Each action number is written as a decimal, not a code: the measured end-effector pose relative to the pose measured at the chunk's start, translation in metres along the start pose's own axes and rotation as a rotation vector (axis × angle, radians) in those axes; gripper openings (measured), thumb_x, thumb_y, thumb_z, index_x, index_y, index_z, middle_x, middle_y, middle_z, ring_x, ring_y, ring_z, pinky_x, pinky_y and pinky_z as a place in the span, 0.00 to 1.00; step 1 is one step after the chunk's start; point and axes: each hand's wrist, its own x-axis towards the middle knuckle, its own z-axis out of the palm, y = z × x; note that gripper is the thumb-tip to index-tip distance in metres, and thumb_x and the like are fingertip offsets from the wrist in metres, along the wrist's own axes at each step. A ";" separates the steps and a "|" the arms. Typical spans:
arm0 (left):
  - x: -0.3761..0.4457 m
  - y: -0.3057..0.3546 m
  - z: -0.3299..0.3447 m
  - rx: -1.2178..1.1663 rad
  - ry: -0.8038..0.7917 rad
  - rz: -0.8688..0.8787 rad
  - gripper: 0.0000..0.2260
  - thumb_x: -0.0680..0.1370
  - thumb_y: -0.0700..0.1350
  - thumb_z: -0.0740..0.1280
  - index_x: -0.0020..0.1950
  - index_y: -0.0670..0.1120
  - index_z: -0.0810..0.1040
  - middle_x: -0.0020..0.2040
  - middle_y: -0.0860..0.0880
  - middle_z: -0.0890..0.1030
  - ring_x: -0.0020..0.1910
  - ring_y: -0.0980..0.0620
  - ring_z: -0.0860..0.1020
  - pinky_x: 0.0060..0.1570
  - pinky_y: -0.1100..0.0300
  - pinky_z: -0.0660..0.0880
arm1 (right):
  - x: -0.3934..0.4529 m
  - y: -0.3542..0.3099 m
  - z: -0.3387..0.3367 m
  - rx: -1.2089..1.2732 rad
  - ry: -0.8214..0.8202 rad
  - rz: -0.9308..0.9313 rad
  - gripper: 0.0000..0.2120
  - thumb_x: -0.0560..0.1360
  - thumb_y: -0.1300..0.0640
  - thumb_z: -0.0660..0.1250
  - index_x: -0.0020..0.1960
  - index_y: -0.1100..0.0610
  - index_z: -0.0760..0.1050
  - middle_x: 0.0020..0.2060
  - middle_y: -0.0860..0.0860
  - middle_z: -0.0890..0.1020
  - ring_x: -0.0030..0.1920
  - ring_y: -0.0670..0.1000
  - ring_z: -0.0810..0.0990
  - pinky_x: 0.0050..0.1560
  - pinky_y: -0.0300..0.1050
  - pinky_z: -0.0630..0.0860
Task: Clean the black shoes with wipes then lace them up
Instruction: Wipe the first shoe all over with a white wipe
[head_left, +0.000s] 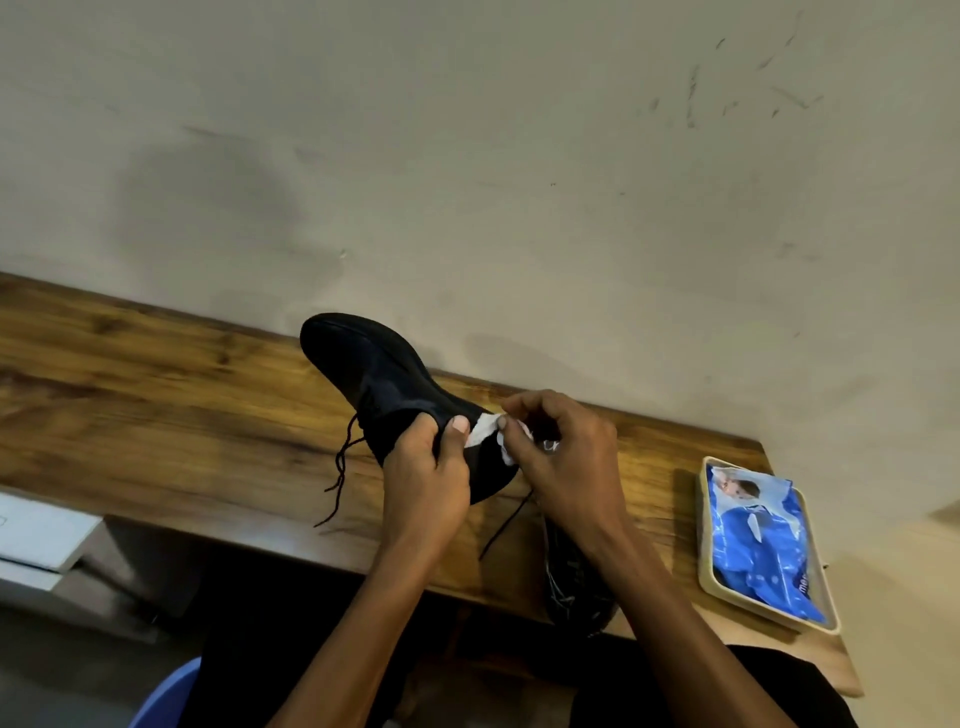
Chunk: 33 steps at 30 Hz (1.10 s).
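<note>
Your left hand (426, 470) has its grip curled round the heel end of a black shoe (387, 387), lifted above the worktop (156, 395). Your right hand (563, 457) pinches a white wipe (483, 430) against the shoe's heel. The second shoe (574, 582) lies under your right forearm, near the wipes pack (758, 545).

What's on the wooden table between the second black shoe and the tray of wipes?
Nothing: the head view shows bare wooden table between the second black shoe and the tray.

Head camera looks steeply down, close over the table (156, 374)
</note>
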 end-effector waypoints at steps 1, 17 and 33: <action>0.000 -0.002 0.000 0.051 -0.004 0.015 0.16 0.83 0.49 0.62 0.38 0.43 0.67 0.32 0.47 0.70 0.32 0.51 0.68 0.34 0.52 0.65 | -0.003 0.005 -0.001 0.034 -0.027 0.048 0.06 0.76 0.58 0.73 0.54 0.54 0.82 0.46 0.43 0.84 0.46 0.40 0.82 0.44 0.37 0.80; 0.007 -0.042 0.005 0.346 -0.095 0.044 0.19 0.82 0.47 0.63 0.32 0.45 0.64 0.31 0.50 0.67 0.29 0.52 0.66 0.32 0.56 0.60 | -0.020 0.025 0.029 0.135 -0.222 0.194 0.08 0.78 0.60 0.69 0.54 0.54 0.85 0.44 0.43 0.85 0.44 0.41 0.82 0.44 0.33 0.77; -0.001 -0.084 0.019 0.771 -0.427 0.313 0.11 0.81 0.41 0.59 0.53 0.37 0.79 0.68 0.45 0.72 0.68 0.46 0.71 0.59 0.57 0.75 | 0.008 0.055 0.070 0.104 -0.104 0.248 0.07 0.78 0.58 0.70 0.53 0.53 0.85 0.45 0.43 0.85 0.47 0.41 0.82 0.48 0.37 0.79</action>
